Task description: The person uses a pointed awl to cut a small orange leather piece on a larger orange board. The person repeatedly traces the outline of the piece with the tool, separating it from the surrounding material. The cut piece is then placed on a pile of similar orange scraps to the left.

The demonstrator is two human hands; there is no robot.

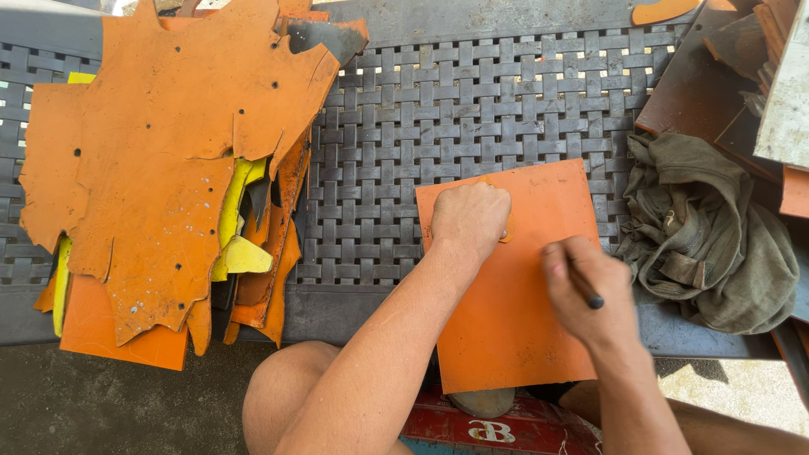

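Observation:
An orange leather sheet (522, 320) lies on the dark woven-pattern table, its near edge hanging over toward my knees. My left hand (468, 221) presses fingers-down on a small orange template piece (506, 229) near the sheet's top, mostly hiding it. My right hand (588, 291) is closed around a dark pen (590, 295), its tip down on the sheet just right of the template.
A pile of ragged orange and yellow leather offcuts (160, 168) covers the table's left side. A crumpled olive cloth (708, 236) lies at the right, with brown boards (716, 76) behind it. The woven table (472, 101) shows between. A red box (497, 425) sits below.

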